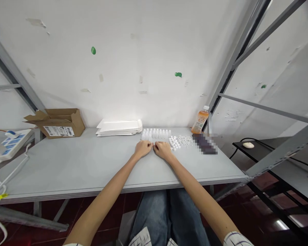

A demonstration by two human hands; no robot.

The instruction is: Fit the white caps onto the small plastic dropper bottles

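Note:
My left hand (143, 148) lies on the table, its fingers curled into a loose fist. Close beside it, almost touching at the thumbs, my right hand (162, 149) rests curled the same way. Nothing shows sticking out of either fist. Just beyond the hands, small white translucent bottles (156, 133) stand in rows; part of the front ones is hidden by my hands. To the right of my right hand lies a pile of small white caps (174, 142). Past the caps, many smaller white pieces (184, 140), perhaps dropper tips, are spread out.
A stack of white paper sheets or envelopes (119, 127) lies against the wall, with an open cardboard box (59, 123) farther left. An orange drink bottle (200, 120) stands back right, behind a blurred dark item (205, 144). A white cable (14, 169) crosses the grey table's (92, 167) left end.

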